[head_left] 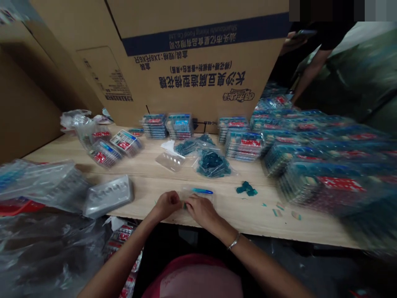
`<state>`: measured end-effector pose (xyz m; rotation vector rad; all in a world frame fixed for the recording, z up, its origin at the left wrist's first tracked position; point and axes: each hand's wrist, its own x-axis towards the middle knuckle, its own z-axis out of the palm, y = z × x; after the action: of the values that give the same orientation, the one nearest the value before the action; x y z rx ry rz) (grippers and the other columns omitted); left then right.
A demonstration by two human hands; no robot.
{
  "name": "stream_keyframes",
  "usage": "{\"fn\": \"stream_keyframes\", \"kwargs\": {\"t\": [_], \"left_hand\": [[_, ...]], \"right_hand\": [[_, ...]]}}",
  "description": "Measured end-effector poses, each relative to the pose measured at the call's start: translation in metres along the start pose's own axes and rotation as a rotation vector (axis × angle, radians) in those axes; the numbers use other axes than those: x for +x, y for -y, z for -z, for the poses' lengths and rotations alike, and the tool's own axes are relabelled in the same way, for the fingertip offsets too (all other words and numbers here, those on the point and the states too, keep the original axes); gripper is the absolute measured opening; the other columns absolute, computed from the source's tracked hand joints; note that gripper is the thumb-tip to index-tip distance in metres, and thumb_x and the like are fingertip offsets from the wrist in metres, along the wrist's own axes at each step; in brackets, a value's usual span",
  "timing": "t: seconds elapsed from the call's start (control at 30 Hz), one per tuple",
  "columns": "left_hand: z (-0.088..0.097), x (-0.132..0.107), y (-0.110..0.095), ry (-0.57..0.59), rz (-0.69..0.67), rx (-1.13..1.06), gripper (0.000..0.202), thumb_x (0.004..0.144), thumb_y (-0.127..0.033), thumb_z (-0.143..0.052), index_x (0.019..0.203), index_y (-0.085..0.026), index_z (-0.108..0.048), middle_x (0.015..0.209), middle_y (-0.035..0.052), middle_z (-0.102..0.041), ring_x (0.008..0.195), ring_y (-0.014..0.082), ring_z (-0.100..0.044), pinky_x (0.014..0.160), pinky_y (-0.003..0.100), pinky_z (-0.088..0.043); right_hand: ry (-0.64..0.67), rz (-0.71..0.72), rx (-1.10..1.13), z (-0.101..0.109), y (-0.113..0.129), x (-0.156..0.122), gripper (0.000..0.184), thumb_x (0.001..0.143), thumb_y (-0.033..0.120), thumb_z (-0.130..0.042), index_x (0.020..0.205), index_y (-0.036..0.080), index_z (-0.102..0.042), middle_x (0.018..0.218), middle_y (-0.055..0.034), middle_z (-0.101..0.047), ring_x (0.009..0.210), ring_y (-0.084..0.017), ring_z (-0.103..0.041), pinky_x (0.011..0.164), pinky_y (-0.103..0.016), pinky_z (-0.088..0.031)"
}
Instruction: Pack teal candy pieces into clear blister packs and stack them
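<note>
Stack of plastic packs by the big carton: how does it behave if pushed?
The stack of plastic packs would likely slip or tip: its glossy layers show no strap. Each pack looks light but stiff, so it may slide, not bend.

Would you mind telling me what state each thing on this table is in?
Left hand, curled against the right hand
Small teal piece, between the hands
Clear bag of teal pieces, full, lying flat
Clear blister tray, empty, lying flat
Cardboard carton, upside down
Blister packs, stacked in piles
</note>
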<state>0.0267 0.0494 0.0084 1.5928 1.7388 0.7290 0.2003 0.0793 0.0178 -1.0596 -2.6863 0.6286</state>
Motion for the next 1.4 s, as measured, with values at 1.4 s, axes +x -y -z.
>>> {"fn": "stream_keyframes", "kwargs": {"t": [1.4], "left_hand": [[-0.023,-0.045,-0.026,-0.259,-0.256,-0.178,0.02,0.08,-0.033,-0.057,0.094,-0.019,-0.061,0.082,0.0027,-0.066,0.071,0.0143,-0.06,0.066,0.027,-0.048]], "right_hand": [[-0.19,0.166,0.286,0.016,-0.01,-0.027,0.019,0.095,0.022,-0.04,0.097,0.019,-0.059,0.092,-0.005,-0.065,0.085,-0.016,-0.059,0.074,-0.025,-0.042]]}}
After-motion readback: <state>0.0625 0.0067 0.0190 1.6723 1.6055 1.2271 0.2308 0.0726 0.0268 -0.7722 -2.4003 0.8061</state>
